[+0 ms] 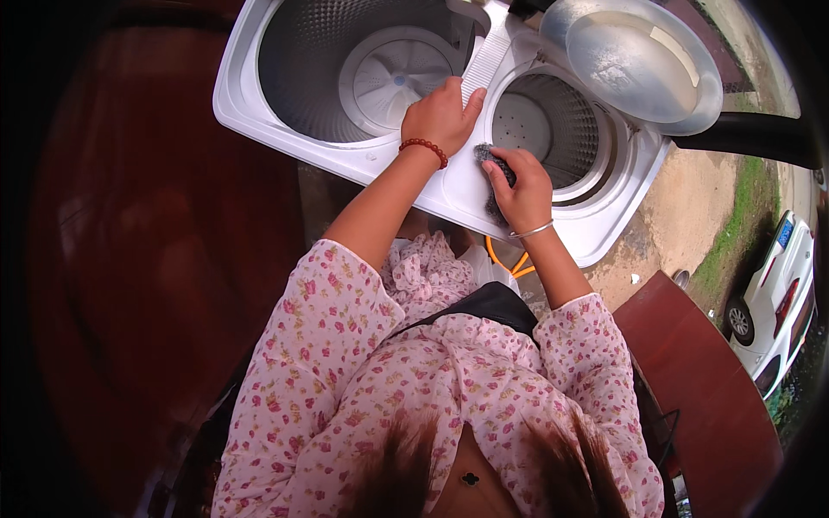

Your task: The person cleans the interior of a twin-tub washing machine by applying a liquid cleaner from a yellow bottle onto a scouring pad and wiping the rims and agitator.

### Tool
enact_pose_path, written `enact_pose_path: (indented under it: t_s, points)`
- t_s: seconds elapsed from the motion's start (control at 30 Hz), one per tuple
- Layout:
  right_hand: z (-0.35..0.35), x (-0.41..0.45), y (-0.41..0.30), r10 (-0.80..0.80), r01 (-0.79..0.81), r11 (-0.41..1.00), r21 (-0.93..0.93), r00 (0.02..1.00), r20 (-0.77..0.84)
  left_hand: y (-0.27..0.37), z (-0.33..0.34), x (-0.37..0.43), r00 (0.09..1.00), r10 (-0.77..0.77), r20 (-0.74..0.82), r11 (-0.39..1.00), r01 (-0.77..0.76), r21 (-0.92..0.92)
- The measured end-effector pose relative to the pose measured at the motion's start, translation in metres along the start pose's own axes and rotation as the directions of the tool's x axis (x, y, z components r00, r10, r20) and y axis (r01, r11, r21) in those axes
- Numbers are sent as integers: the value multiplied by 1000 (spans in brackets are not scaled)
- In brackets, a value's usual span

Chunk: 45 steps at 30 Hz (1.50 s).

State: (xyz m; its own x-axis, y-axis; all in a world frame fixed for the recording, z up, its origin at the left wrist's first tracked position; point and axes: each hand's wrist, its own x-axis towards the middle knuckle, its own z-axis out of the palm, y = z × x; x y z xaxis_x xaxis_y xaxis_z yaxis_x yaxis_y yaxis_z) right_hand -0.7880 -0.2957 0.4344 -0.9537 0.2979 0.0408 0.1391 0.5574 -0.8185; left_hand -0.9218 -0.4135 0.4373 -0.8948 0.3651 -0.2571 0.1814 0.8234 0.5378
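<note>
A white twin-tub washing machine [447,188] stands before me, both tubs uncovered. My left hand [440,116], with a red bead bracelet at its wrist, rests on the divider beside the ribbed strip; its fingertips are partly hidden, so its hold cannot be told. My right hand [521,188], wearing a silver bangle, grips a dark grey steel-wool scourer [484,154] against the white top, left of the small spin tub [518,120]. The large wash tub [304,71], with a white pulsator [398,81] at its bottom, lies on the far left of the machine.
A metal pan or lid [631,61] lies over the machine's upper right part, beside a black handle [745,137]. Dark red panels [699,362] flank me. An orange hose [499,259] hangs below the machine. A white car [774,304] stands at the far right.
</note>
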Motion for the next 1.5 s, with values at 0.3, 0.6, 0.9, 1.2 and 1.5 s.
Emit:
enact_pose_path:
  t_s: [0.3,0.6,0.9,1.2,1.5]
  points:
    - [20,44,-3,-85,83,996,-23,987,-135,-4,-1,6,1000,21,6,999,-21,27]
    - [10,41,-5,-57,52,997,-50,994,-93,-3,-6,1,999,24,-44,999,-22,31]
    - [1,20,-5,-98,98,995,-33,995,23,1,-13,-3,1000,-17,-5,1000,17,12]
    - [-12,15,-8,-82,91,993,-79,991,109,2,-14,0,1000,-13,2,1000,13,27]
    - [-5,43,1,-276,289,948,-133,955,113,1,-12,0,1000,4,-27,1000,-3,23]
